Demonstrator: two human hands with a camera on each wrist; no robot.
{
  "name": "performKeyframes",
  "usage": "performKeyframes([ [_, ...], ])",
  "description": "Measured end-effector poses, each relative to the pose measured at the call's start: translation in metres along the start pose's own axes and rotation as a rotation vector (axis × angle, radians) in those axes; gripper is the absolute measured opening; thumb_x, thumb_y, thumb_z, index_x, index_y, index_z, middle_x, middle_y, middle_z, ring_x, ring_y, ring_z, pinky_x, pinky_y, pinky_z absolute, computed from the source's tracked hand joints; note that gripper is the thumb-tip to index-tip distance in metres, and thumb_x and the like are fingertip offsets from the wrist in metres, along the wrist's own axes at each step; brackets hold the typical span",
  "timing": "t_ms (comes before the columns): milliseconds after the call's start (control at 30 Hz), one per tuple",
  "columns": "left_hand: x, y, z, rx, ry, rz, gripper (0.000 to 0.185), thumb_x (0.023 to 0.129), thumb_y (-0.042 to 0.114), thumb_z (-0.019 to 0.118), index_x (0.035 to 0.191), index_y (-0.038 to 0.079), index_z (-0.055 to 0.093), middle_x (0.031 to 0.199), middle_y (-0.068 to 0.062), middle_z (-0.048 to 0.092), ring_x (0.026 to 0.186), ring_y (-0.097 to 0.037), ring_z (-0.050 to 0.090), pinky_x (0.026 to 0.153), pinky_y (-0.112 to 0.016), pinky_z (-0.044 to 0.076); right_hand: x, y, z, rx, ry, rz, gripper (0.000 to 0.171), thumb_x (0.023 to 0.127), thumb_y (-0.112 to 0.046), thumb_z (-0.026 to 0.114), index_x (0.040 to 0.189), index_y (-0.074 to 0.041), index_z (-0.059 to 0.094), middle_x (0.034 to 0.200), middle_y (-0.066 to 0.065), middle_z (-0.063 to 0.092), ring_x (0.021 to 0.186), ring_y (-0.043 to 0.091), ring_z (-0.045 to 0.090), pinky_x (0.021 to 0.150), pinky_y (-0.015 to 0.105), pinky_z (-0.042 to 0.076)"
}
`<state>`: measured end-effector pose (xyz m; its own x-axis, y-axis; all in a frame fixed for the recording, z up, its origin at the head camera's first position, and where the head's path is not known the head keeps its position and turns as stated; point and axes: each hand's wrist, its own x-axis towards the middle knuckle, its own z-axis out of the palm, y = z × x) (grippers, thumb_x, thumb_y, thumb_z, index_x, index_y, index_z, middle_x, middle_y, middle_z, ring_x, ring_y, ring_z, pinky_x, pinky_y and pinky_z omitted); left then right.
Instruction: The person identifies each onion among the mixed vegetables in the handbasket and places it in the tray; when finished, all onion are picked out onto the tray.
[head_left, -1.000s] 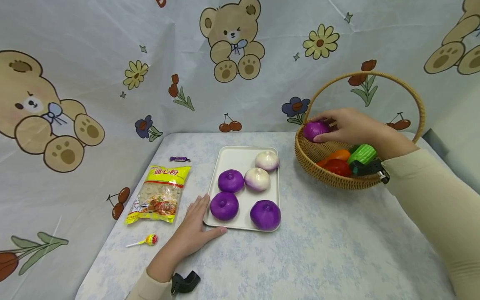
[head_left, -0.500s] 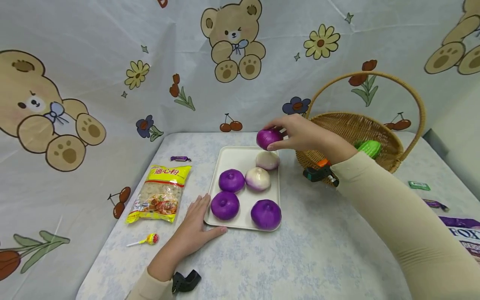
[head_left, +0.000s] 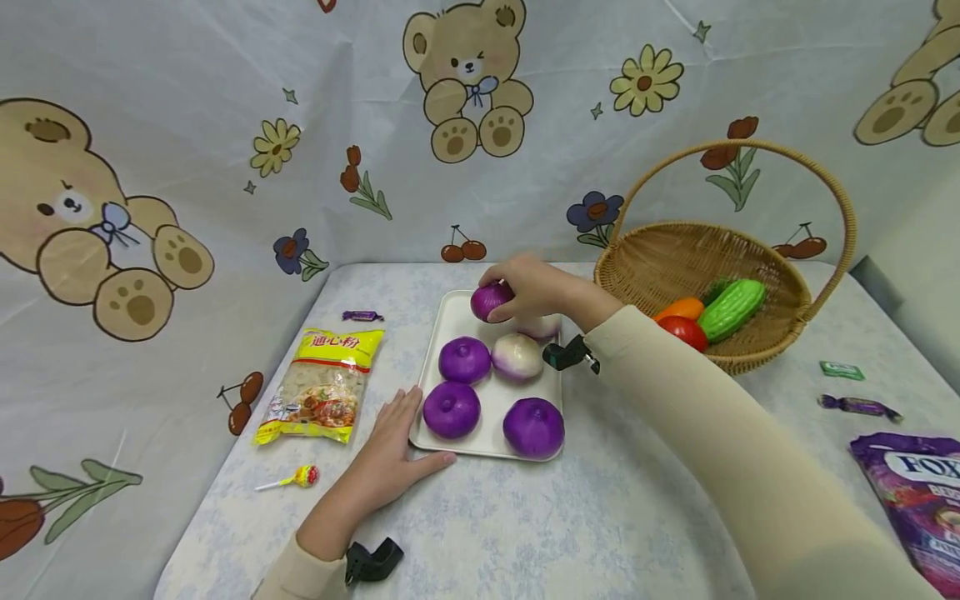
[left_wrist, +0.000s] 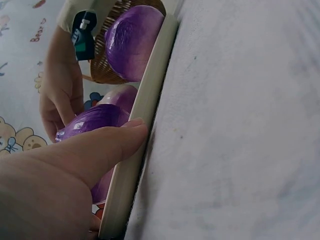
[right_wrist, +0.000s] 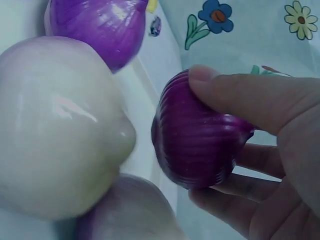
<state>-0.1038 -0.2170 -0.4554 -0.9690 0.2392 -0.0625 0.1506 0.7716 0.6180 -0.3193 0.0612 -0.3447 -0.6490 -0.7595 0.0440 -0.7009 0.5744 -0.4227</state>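
Observation:
My right hand (head_left: pixel 525 287) grips a dark purple onion (head_left: pixel 491 300) (right_wrist: pixel 197 140) just above the far end of a white tray (head_left: pixel 448 315). The tray holds three bright purple onions (head_left: pixel 452 409) and two whitish ones (head_left: pixel 516 357); one whitish onion (right_wrist: pixel 55 130) fills the left of the right wrist view. My left hand (head_left: pixel 390 454) rests flat on the table, its thumb (left_wrist: pixel 107 145) against the tray's near left rim (left_wrist: pixel 145 125).
A wicker basket (head_left: pixel 675 250) with a green, an orange and a red vegetable stands at the back right. A yellow pasta packet (head_left: pixel 322 383), a lollipop (head_left: pixel 300 477) and a sweet (head_left: pixel 362 316) lie left of the tray. Wrapped sweets (head_left: pixel 858 407) and a purple bag (head_left: pixel 915 492) lie right.
My right hand carried the dark purple onion out of the basket and leftward, lowering it over the tray's far end. The left hand stayed put.

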Motion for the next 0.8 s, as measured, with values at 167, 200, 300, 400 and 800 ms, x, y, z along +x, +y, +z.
performKeyframes([
  [167, 0.001, 0.001, -0.001, -0.016, -0.022, -0.018, 0.12, 0.085, 0.069, 0.077, 0.169, 0.008, 0.018, 0.174, -0.008, 0.013, 0.159, -0.026, 0.001, 0.126, -0.051, 0.004, 0.006, -0.002, 0.011, -0.006, -0.092, 0.041, 0.048, 0.095, -0.025, 0.083, 0.137, -0.006, 0.068, 0.125, 0.009, 0.069, 0.112, 0.023, 0.062, 0.099, 0.037, 0.051],
  [200, 0.001, 0.0, -0.001, -0.013, -0.027, -0.022, 0.12, 0.085, 0.07, 0.077, 0.169, 0.008, 0.018, 0.174, -0.007, 0.013, 0.159, -0.025, 0.0, 0.127, -0.05, 0.003, 0.008, -0.002, 0.012, -0.007, -0.101, 0.047, 0.048, 0.095, -0.025, 0.083, 0.137, -0.006, 0.068, 0.125, 0.009, 0.069, 0.112, 0.023, 0.062, 0.1, 0.037, 0.05],
  [300, 0.002, -0.001, -0.001, 0.001, -0.022, -0.015, 0.121, 0.085, 0.071, 0.076, 0.169, 0.008, 0.018, 0.174, -0.007, 0.013, 0.159, -0.025, 0.0, 0.127, -0.05, 0.004, 0.012, -0.002, 0.018, -0.008, -0.123, 0.063, 0.05, 0.095, -0.026, 0.083, 0.138, -0.006, 0.067, 0.126, 0.009, 0.069, 0.113, 0.022, 0.062, 0.102, 0.037, 0.049],
  [400, 0.003, -0.002, -0.001, 0.012, -0.019, -0.01, 0.121, 0.084, 0.072, 0.076, 0.169, 0.007, 0.019, 0.174, -0.007, 0.014, 0.159, -0.026, 0.001, 0.127, -0.05, 0.004, 0.016, -0.001, 0.024, -0.012, -0.139, 0.079, 0.052, 0.096, -0.028, 0.082, 0.14, -0.006, 0.066, 0.129, 0.009, 0.068, 0.116, 0.023, 0.061, 0.104, 0.037, 0.048],
  [800, 0.005, 0.0, 0.001, -0.009, -0.03, -0.013, 0.121, 0.084, 0.071, 0.076, 0.169, 0.009, 0.017, 0.175, -0.008, 0.012, 0.159, -0.025, -0.001, 0.126, -0.051, 0.003, -0.001, -0.004, 0.018, -0.031, -0.09, 0.113, 0.055, 0.101, -0.033, 0.076, 0.146, -0.006, 0.061, 0.14, 0.012, 0.065, 0.132, 0.029, 0.056, 0.114, 0.043, 0.042],
])
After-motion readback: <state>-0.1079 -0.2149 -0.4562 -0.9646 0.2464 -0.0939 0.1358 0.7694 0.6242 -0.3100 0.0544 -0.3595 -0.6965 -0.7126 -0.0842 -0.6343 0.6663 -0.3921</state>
